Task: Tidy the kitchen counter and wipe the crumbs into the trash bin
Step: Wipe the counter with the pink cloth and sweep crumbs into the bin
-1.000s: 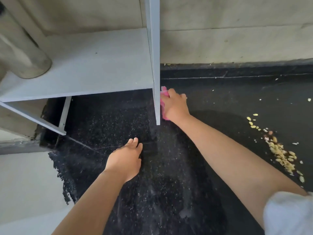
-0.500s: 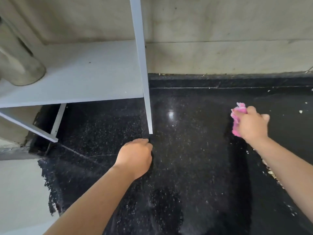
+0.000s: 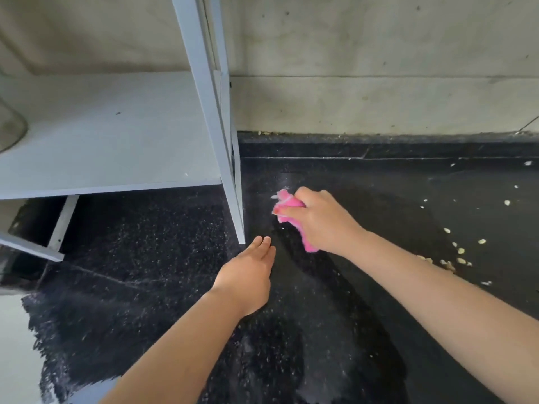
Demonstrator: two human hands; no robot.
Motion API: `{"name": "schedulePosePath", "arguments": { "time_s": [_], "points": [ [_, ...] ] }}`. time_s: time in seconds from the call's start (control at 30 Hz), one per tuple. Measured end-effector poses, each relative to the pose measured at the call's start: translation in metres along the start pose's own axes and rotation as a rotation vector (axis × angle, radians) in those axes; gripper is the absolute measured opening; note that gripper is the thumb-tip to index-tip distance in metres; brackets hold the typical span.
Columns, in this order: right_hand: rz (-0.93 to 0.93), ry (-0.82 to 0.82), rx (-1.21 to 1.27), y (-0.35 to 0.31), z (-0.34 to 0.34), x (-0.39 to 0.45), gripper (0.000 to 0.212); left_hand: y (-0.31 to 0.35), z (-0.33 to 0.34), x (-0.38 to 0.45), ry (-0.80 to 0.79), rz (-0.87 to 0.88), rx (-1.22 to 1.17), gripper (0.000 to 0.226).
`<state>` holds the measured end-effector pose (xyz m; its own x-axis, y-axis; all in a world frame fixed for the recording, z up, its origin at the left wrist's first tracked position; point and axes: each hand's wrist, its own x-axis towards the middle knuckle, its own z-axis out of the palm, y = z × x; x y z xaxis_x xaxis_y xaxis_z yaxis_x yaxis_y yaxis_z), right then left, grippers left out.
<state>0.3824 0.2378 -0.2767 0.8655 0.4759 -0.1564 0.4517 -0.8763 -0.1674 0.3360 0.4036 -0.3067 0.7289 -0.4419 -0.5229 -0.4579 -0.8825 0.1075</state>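
My right hand [image 3: 319, 220] grips a bunched pink cloth [image 3: 287, 203] and holds it down on the black speckled counter [image 3: 320, 330], just right of the grey rack's front leg [image 3: 237, 223]. My left hand [image 3: 248, 275] lies flat on the counter with straight fingers, its fingertips near the foot of that leg and close to the cloth. Pale yellow crumbs [image 3: 458, 255] are scattered on the counter to the right, partly hidden behind my right forearm.
A grey metal rack with a flat shelf [image 3: 108, 132] stands on the counter at left; a rounded vessel [image 3: 11, 132] sits at its left edge. A stained wall [image 3: 379, 106] closes off the back. The counter's front edge [image 3: 32, 330] runs down the lower left.
My right hand has swept the pink cloth from the right back toward the rack leg. My left hand has uncurled and now lies flat with straight fingers.
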Motion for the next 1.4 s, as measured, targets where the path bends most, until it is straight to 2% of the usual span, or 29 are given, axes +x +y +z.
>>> {"name": "schedulePosePath", "arguments": {
  "time_s": [0.13,0.23,0.33,0.43,0.5,0.57,0.6,0.67,0.83,0.93,1.03,1.17,1.4],
  "points": [
    [0.078,-0.058,0.078,-0.014,0.015,0.015,0.045,-0.001,-0.002,0.003,0.009,-0.004,-0.028,0.058],
    [0.046,-0.040,-0.048,0.003,0.015,-0.001,0.054,-0.002,-0.009,0.000,-0.012,0.006,-0.028,0.057],
    [0.179,-0.058,-0.043,0.031,0.014,-0.036,0.045,-0.001,-0.018,-0.004,-0.024,-0.008,-0.062,0.057],
    [0.319,0.114,-0.095,0.063,0.014,-0.076,0.038,0.001,-0.022,-0.005,-0.051,0.010,-0.033,0.057],
    [0.387,0.192,-0.128,0.075,0.012,-0.095,0.022,-0.001,-0.025,-0.006,-0.069,0.020,-0.009,0.058],
    [0.404,0.172,-0.101,0.081,0.013,-0.101,0.021,-0.001,-0.030,-0.008,-0.085,0.024,0.008,0.059],
    [0.426,0.127,-0.067,0.079,0.011,-0.098,0.030,0.000,-0.034,-0.009,-0.095,0.028,0.021,0.059],
    [0.432,0.138,-0.043,0.069,0.002,-0.081,0.053,0.000,-0.039,-0.009,-0.115,0.035,0.046,0.058],
    [0.288,0.213,0.044,0.020,-0.023,0.005,0.047,0.000,-0.039,-0.010,-0.152,0.036,0.071,0.061],
    [0.251,0.161,-0.077,0.006,-0.017,0.054,0.054,0.001,-0.039,-0.010,-0.177,0.021,0.097,0.063],
    [0.398,0.075,-0.086,0.010,-0.003,0.075,0.057,0.006,-0.043,-0.004,-0.190,0.006,0.156,0.061],
    [0.537,0.107,-0.097,0.039,0.006,0.058,0.057,0.013,-0.052,0.003,-0.139,-0.026,0.200,0.042],
    [0.976,0.088,-0.144,0.145,0.005,-0.052,0.040,0.029,-0.066,0.002,-0.097,-0.059,0.239,0.020]
  ]
}}
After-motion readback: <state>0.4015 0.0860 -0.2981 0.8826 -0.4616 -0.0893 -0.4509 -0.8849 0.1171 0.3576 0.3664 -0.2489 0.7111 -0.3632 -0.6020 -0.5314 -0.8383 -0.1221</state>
